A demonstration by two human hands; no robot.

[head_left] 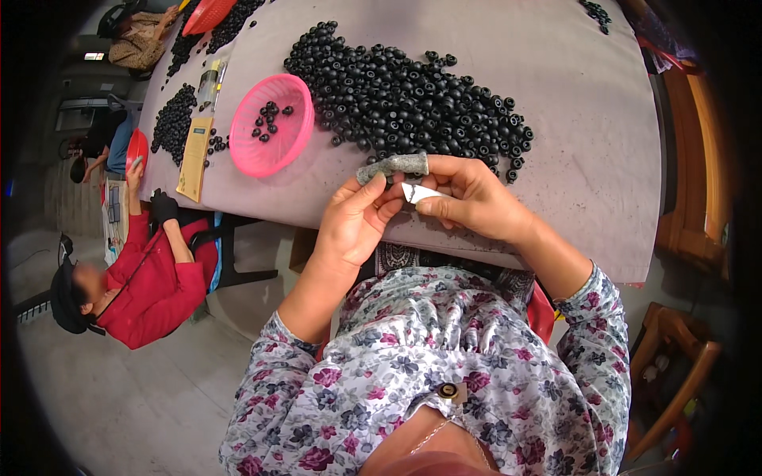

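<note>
White, flat and thin, a small piece with a dark crooked line across it [425, 193] is near the middle of the frame, pinched by the thumb and fingers of the right hand [480, 197]. Its long way runs mostly side to side, and its slanted end points left, at the fingertips of the left hand [352, 226]. That end is just beside those fingertips; I cannot tell if they touch. The right hand is the nearer one, since it holds the piece. The left thumb and fingers are closed, and seem to grip a small dark bit [389, 182], which is just up and left of the white end. It is too small to tell what it is. Grey soft finger covers [409, 164] are on the two pointing fingers, which meet above. Behind them, a big pile of shiny black round beads [397, 99] spreads over a table with a pale grey-purple top [595, 127]. Left of the pile is a round pink plastic basket [302, 131] with a few beads in it. Next comes a long tan card [194, 163]. At the left of the frame sits a person in a red top [159, 305].
</note>
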